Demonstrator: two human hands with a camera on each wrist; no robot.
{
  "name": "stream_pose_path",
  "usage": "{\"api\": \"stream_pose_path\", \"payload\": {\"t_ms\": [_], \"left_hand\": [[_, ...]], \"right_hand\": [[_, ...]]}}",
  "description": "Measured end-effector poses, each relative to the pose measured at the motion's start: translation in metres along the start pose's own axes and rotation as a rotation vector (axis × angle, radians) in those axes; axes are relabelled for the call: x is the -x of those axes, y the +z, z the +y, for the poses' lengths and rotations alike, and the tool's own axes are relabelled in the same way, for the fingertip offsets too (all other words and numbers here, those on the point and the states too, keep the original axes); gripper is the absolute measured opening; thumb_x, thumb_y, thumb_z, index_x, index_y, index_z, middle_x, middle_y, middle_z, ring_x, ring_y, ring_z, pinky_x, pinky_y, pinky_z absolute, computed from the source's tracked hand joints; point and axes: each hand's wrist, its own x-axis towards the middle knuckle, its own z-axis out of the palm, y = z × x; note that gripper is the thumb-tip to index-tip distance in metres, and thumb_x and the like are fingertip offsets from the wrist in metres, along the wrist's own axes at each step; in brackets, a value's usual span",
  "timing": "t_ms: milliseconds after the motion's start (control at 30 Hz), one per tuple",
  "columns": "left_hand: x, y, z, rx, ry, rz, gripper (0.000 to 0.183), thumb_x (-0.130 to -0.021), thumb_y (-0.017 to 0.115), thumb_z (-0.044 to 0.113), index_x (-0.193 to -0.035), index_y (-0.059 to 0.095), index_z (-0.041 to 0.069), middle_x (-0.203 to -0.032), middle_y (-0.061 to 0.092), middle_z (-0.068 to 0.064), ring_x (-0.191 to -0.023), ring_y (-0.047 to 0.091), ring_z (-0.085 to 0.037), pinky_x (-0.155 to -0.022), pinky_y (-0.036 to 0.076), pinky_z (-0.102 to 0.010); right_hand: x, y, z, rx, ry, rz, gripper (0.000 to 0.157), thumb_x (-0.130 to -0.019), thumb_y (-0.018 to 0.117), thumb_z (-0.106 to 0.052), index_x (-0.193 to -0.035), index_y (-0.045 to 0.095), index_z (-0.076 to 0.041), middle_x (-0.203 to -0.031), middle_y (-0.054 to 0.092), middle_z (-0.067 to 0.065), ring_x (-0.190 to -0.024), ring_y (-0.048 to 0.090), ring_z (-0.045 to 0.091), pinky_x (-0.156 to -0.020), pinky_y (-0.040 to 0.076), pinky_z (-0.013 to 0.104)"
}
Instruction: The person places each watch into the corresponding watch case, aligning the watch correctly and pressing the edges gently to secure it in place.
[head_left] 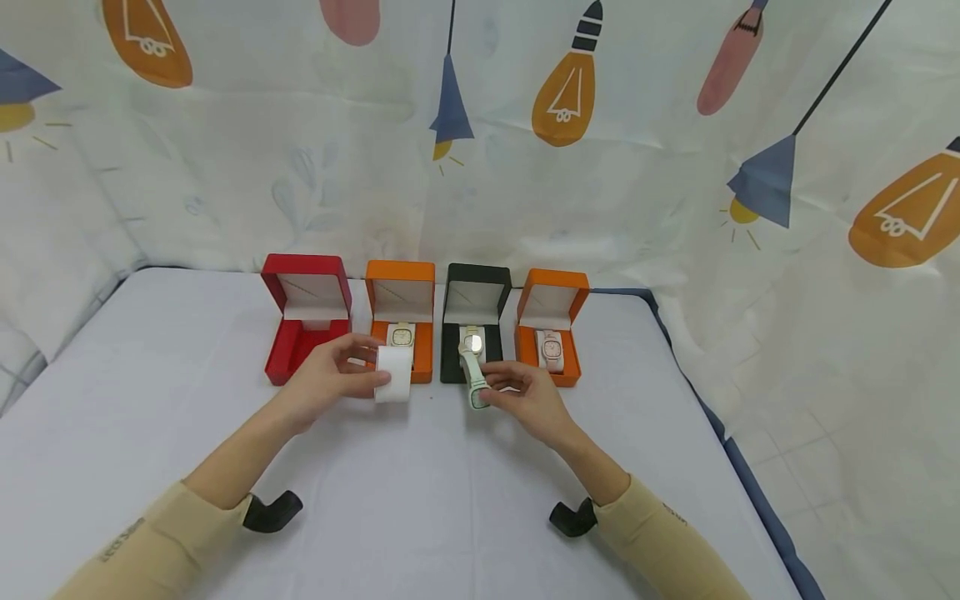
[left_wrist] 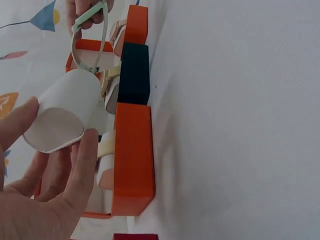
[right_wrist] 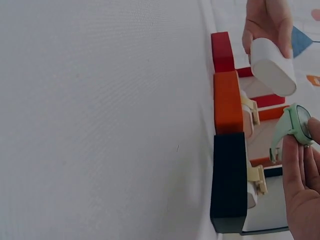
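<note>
My left hand holds a white watch cushion between thumb and fingers, in front of the left orange box. In the left wrist view the cushion is a bare, rounded white roll. Pinched in my right hand is a pale green wristwatch, its strap hanging in a loop in the left wrist view. That watch is held up before the dark green box. To the left, the red box stands with its lid up and no cushion inside.
The left orange box and the dark green box each hold a watch on a white cushion. A pinkish watch sits in the right orange box. All lids are raised, in a row near the back of the white-covered table. A printed curtain hangs behind.
</note>
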Motion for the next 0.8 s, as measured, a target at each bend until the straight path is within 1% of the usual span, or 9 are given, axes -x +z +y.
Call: {"api": "stream_pose_path", "payload": {"t_ms": [100, 200, 333, 400, 600, 800], "left_hand": [[-0.002, 0.009, 0.000, 0.012, -0.008, -0.020, 0.065, -0.090, 0.081, 0.025, -0.142, 0.049, 0.003, -0.135, 0.054, -0.020, -0.118, 0.059, -0.038, -0.084, 0.061, -0.043], [-0.003, 0.018, 0.001, 0.014, -0.020, -0.040, 0.064, -0.089, 0.082, 0.024, -0.141, 0.051, 0.005, -0.132, 0.056, -0.020, -0.117, 0.059, -0.038, -0.084, 0.061, -0.043], [-0.003, 0.028, 0.003, 0.010, -0.031, -0.064, 0.065, -0.088, 0.083, 0.026, -0.141, 0.051, 0.005, -0.131, 0.058, -0.020, -0.118, 0.059, -0.038, -0.085, 0.060, -0.042], [-0.004, 0.033, 0.004, 0.020, -0.032, -0.077, 0.065, -0.088, 0.083, 0.025, -0.141, 0.051, 0.004, -0.131, 0.058, -0.020, -0.119, 0.058, -0.038, -0.085, 0.060, -0.044], [-0.006, 0.045, 0.005, 0.049, -0.015, -0.097, 0.063, -0.089, 0.082, 0.021, -0.140, 0.051, 0.003, -0.131, 0.058, -0.020, -0.116, 0.060, -0.037, -0.084, 0.060, -0.046], [-0.008, 0.053, 0.005, 0.031, 0.001, -0.107, 0.061, -0.089, 0.082, 0.023, -0.140, 0.053, 0.003, -0.131, 0.059, -0.019, -0.114, 0.062, -0.035, -0.083, 0.061, -0.045]], "right_hand": [[0.000, 0.000, 0.000, -0.012, -0.003, -0.002, 0.037, -0.092, 0.078, -0.006, -0.127, 0.069, -0.001, -0.107, 0.069, 0.012, -0.102, 0.064, 0.027, -0.090, 0.057, 0.030], [0.000, 0.001, -0.001, -0.022, -0.005, -0.002, 0.036, -0.091, 0.078, -0.005, -0.126, 0.070, 0.000, -0.106, 0.069, 0.012, -0.101, 0.064, 0.027, -0.090, 0.057, 0.030], [-0.001, 0.003, -0.001, -0.026, -0.007, 0.001, 0.036, -0.091, 0.079, -0.004, -0.125, 0.070, 0.001, -0.105, 0.069, 0.012, -0.100, 0.064, 0.026, -0.090, 0.057, 0.030], [-0.001, 0.004, -0.002, -0.027, -0.008, 0.001, 0.036, -0.090, 0.079, -0.004, -0.124, 0.071, 0.001, -0.104, 0.069, 0.012, -0.100, 0.064, 0.026, -0.090, 0.057, 0.030], [-0.002, 0.006, -0.005, -0.035, 0.004, -0.014, 0.035, -0.091, 0.079, -0.006, -0.125, 0.071, -0.001, -0.104, 0.069, 0.011, -0.100, 0.065, 0.026, -0.090, 0.058, 0.031], [-0.001, 0.006, -0.006, -0.039, 0.010, -0.039, 0.035, -0.091, 0.079, -0.008, -0.124, 0.072, -0.003, -0.102, 0.070, 0.009, -0.100, 0.065, 0.025, -0.090, 0.058, 0.032]]}}
